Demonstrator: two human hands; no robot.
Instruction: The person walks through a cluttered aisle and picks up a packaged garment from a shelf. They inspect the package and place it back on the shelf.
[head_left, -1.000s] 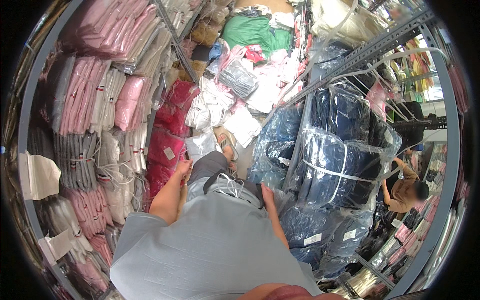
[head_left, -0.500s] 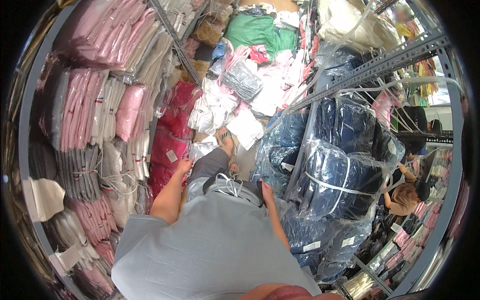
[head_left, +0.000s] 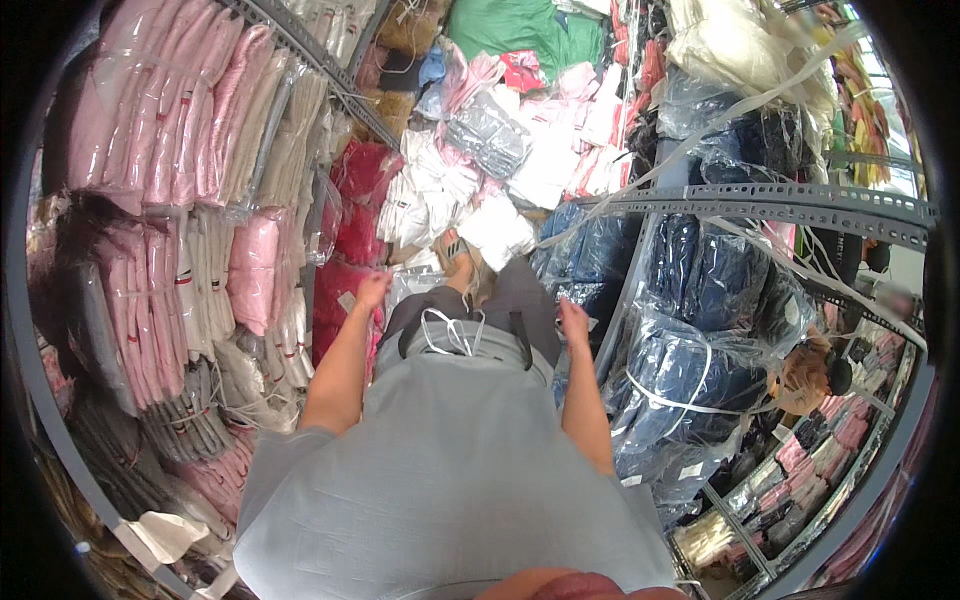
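Observation:
My left hand (head_left: 373, 289) hangs beside my left thigh, close to a stack of plastic-wrapped red garments (head_left: 350, 215). Its fingers are loosely curled, with nothing visible in them. On the other side, my right hand (head_left: 573, 320) is beside my right thigh, near plastic-wrapped dark blue garments (head_left: 590, 250); its fingers are curled too, and I see nothing in them. Between my feet and the far end of the aisle lies a pile of loose white garments (head_left: 430, 190), with a grey garment in clear plastic (head_left: 490, 135) on it.
Metal shelving hems in the aisle, with packed pink garments (head_left: 165, 110) at left. A perforated shelf bar (head_left: 780, 205) and tied navy bundles (head_left: 680, 375) stand at right. A green cloth heap (head_left: 525, 35) lies far ahead. Beyond the right shelf a person (head_left: 805, 375) is partly visible.
I have moved forward, and the shelves on both sides have shifted in view. My right hand has swung outward from my hip, and my right leg has come forward.

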